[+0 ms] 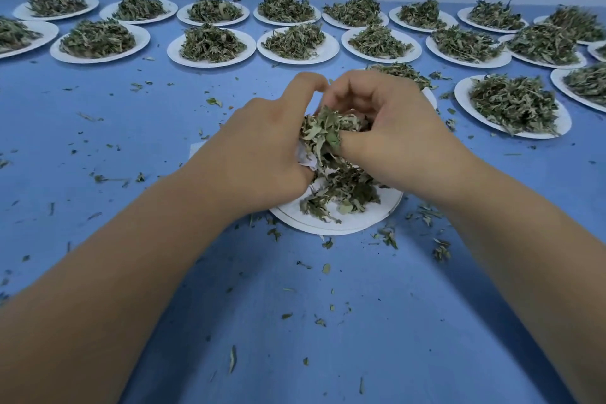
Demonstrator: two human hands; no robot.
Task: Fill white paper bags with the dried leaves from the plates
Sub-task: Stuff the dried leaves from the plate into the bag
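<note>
A white plate (354, 221) lies on the blue table right in front of me, with a small heap of dried green leaves (344, 193) on it. Above it my left hand (262, 147) is closed around a crumpled white paper bag (306, 159), of which only a small edge shows. My right hand (390, 128) pinches a bunch of dried leaves (323, 134) at the bag's mouth. Both hands touch over the plate. Most of the bag is hidden by my fingers and the leaves.
Two rows of white plates piled with dried leaves (211, 44) run across the back of the table, with more at the right (513, 106). One plate (429, 98) lies partly hidden behind my right hand. Loose leaf bits (387, 236) litter the blue tabletop (131, 128).
</note>
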